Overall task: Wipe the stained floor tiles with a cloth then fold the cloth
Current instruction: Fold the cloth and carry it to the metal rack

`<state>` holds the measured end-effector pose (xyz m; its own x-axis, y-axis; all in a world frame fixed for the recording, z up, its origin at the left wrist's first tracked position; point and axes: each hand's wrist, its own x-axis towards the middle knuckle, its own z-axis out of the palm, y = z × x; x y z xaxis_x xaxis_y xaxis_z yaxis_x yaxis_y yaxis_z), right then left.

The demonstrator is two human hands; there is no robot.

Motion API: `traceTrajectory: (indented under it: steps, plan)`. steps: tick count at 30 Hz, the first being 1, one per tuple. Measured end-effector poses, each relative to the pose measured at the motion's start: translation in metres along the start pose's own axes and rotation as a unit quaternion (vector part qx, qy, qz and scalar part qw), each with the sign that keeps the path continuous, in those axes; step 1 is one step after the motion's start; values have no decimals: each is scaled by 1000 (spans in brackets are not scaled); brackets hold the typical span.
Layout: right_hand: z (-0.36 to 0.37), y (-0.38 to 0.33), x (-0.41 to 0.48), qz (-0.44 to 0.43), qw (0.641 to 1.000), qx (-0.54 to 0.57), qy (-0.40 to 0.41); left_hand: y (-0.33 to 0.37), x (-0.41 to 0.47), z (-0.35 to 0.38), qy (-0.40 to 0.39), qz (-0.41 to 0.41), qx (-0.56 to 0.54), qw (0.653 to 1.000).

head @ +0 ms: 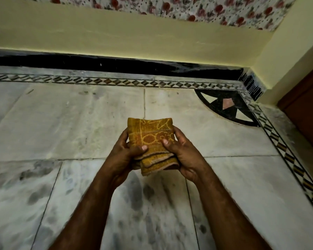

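A mustard-yellow cloth [151,134] with an orange pattern is folded into a thick, small rectangle and held in the air above the floor. My left hand [124,156] grips its left edge, thumb on top. My right hand [182,152] grips its right edge, thumb pressed on the patterned face. Layered hems show at the cloth's near end. The pale marble floor tiles [70,123] below carry dark grey smudges [36,192], densest on the near tiles.
A patterned border strip [116,81] and a black skirting [98,64] run along the cream wall ahead. A black corner inlay [228,107] lies at the right, and a brown door [307,112] stands at the far right. Floral fabric [188,8] hangs at the top.
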<state>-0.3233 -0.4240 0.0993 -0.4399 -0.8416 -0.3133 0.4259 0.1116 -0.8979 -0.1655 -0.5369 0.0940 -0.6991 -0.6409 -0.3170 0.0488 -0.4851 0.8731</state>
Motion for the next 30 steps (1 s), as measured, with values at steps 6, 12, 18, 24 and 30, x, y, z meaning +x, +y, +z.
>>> traceTrajectory:
  steps: [6,12,18,24,30]
  plan:
    - [3,1,27,-7,999,-40,3,2,24,-12,-6,21,30,999]
    - [26,-42,31,-8,997,-76,27,54,15,-3,-4,-1,37,999]
    - [67,-130,-11,-19,995,-80,53,152,-30,32,-21,-11,28,999]
    - [113,-274,-84,-23,993,-71,88,288,-99,103,-28,-15,49,998]
    - [156,-436,-180,-28,994,-28,99,435,-183,191,-47,-12,57,997]
